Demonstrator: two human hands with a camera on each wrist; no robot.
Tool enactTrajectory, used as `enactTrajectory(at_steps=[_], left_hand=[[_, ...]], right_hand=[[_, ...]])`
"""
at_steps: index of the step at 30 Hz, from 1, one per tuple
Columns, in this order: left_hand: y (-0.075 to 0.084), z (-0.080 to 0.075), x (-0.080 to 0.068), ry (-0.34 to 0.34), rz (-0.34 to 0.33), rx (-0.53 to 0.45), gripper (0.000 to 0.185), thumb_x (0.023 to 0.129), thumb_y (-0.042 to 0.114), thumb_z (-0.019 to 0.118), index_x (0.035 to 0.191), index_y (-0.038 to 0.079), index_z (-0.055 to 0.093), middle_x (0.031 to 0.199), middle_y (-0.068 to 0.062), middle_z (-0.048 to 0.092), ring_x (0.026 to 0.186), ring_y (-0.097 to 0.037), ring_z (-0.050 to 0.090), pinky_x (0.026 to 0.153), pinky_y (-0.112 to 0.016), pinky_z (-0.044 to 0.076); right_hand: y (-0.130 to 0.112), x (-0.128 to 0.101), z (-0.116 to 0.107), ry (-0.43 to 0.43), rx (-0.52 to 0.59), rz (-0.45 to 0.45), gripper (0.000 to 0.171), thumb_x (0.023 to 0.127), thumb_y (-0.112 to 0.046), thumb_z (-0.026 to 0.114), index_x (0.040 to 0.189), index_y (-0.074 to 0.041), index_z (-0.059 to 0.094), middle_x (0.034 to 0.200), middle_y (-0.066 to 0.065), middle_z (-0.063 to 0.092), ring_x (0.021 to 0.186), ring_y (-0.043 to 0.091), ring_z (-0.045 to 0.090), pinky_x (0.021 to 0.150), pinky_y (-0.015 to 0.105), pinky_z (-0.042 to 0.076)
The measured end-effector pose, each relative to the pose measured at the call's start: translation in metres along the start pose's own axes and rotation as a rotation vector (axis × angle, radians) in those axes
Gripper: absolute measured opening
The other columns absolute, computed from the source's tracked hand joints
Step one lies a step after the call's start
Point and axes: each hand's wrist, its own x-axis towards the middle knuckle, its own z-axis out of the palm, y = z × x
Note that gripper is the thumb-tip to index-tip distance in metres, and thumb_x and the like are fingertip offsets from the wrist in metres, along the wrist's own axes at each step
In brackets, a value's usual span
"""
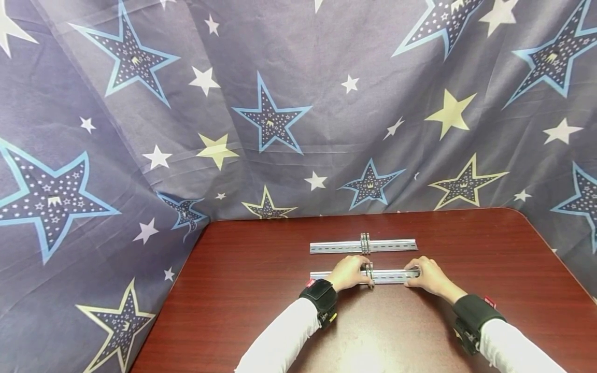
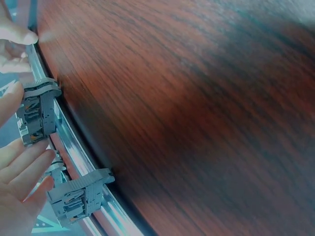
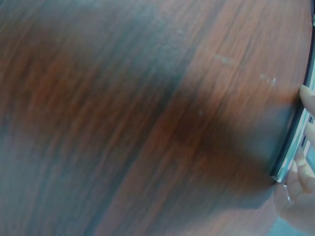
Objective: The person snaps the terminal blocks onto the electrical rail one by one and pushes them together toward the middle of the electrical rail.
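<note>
Left wrist view alone shows near rail (image 2: 74, 157) carrying two grey clips (image 2: 42, 110).

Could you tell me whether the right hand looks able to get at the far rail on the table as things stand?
Probably yes: the right hand holds the end of the near rail, and the far rail lies just beyond on bare table, nothing between.

Between the hands lies a shiny metal rail (image 1: 389, 275) carrying grey matt plastic clips (image 2: 39, 110). Beneath it, the table (image 1: 280, 290) looks like glossy reddish wood grain; behind hangs matt star-printed cloth (image 1: 298, 103).
</note>
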Motion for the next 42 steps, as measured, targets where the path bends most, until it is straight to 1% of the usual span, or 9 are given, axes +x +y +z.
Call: enactTrajectory(at_steps=[5, 9, 12, 16, 21, 28, 33, 37, 42], left_hand=[[-0.001, 0.000, 0.000, -0.007, 0.003, 0.017, 0.052, 0.066, 0.035, 0.074, 0.109, 0.008, 0.060, 0.102, 0.000, 0.064, 0.093, -0.012, 0.059, 0.076, -0.021, 0.044], [-0.003, -0.002, -0.001, -0.008, 0.026, 0.020, 0.057, 0.068, 0.036, 0.073, 0.114, 0.006, 0.057, 0.107, -0.002, 0.062, 0.097, -0.013, 0.058, 0.080, -0.021, 0.043], [-0.005, -0.004, -0.002, -0.009, 0.040, 0.017, 0.057, 0.071, 0.035, 0.070, 0.116, 0.005, 0.056, 0.110, -0.003, 0.061, 0.101, -0.013, 0.057, 0.083, -0.022, 0.042], [-0.009, -0.007, -0.005, -0.017, 0.036, 0.014, 0.053, 0.076, 0.035, 0.066, 0.118, 0.005, 0.055, 0.114, -0.004, 0.059, 0.104, -0.013, 0.055, 0.086, -0.022, 0.040], [-0.012, -0.015, -0.009, -0.025, 0.035, -0.004, 0.047, 0.078, 0.033, 0.063, 0.116, 0.005, 0.057, 0.113, -0.004, 0.060, 0.106, -0.014, 0.053, 0.087, -0.023, 0.039], [-0.021, -0.025, -0.016, -0.033, 0.028, 0.008, 0.040, 0.077, 0.028, 0.065, 0.112, 0.008, 0.060, 0.110, -0.002, 0.061, 0.105, -0.014, 0.054, 0.086, -0.024, 0.040], [-0.030, -0.027, -0.021, -0.043, 0.019, -0.005, 0.037, 0.077, 0.025, 0.064, 0.110, 0.008, 0.062, 0.109, -0.002, 0.061, 0.105, -0.015, 0.053, 0.086, -0.024, 0.040], [-0.035, -0.028, -0.025, -0.032, 0.006, -0.005, 0.038, 0.077, 0.025, 0.063, 0.111, 0.007, 0.061, 0.111, -0.003, 0.060, 0.107, -0.016, 0.052, 0.088, -0.025, 0.039], [-0.043, -0.028, -0.029, -0.017, -0.007, 0.003, 0.041, 0.076, 0.028, 0.064, 0.110, 0.006, 0.060, 0.109, -0.004, 0.060, 0.105, -0.017, 0.053, 0.087, -0.026, 0.040]], right_hand=[[0.000, 0.000, 0.000, 0.001, 0.001, 0.000, 0.030, 0.059, -0.014, 0.078, 0.082, -0.002, 0.064, 0.083, 0.012, 0.058, 0.080, 0.031, 0.050, 0.070, 0.042, 0.039], [0.000, 0.000, -0.001, -0.004, 0.003, 0.003, 0.030, 0.059, -0.014, 0.078, 0.083, -0.002, 0.064, 0.083, 0.013, 0.058, 0.080, 0.031, 0.050, 0.069, 0.042, 0.039], [-0.001, 0.000, -0.001, -0.009, 0.006, 0.007, 0.030, 0.059, -0.014, 0.078, 0.083, -0.001, 0.064, 0.084, 0.014, 0.058, 0.081, 0.032, 0.050, 0.069, 0.042, 0.039], [-0.001, 0.000, -0.001, -0.009, 0.002, 0.012, 0.030, 0.059, -0.014, 0.077, 0.083, -0.001, 0.064, 0.084, 0.014, 0.058, 0.081, 0.031, 0.050, 0.070, 0.042, 0.040], [-0.001, 0.000, 0.000, -0.005, -0.002, 0.009, 0.030, 0.059, -0.015, 0.077, 0.083, -0.002, 0.064, 0.083, 0.013, 0.058, 0.080, 0.031, 0.050, 0.070, 0.042, 0.039], [-0.001, 0.000, 0.000, -0.004, -0.001, -0.002, 0.030, 0.059, -0.014, 0.077, 0.083, -0.001, 0.064, 0.084, 0.013, 0.058, 0.081, 0.032, 0.050, 0.070, 0.042, 0.039], [-0.002, 0.000, 0.000, -0.003, -0.002, -0.005, 0.030, 0.059, -0.014, 0.077, 0.083, -0.001, 0.064, 0.082, 0.013, 0.059, 0.079, 0.031, 0.050, 0.069, 0.041, 0.039], [-0.002, 0.000, 0.000, -0.004, -0.001, -0.006, 0.029, 0.059, -0.014, 0.077, 0.083, -0.001, 0.064, 0.083, 0.013, 0.059, 0.080, 0.031, 0.050, 0.070, 0.041, 0.039], [-0.002, 0.000, 0.000, -0.003, 0.004, -0.004, 0.029, 0.059, -0.014, 0.077, 0.083, -0.002, 0.064, 0.083, 0.013, 0.058, 0.081, 0.031, 0.050, 0.070, 0.042, 0.039]])
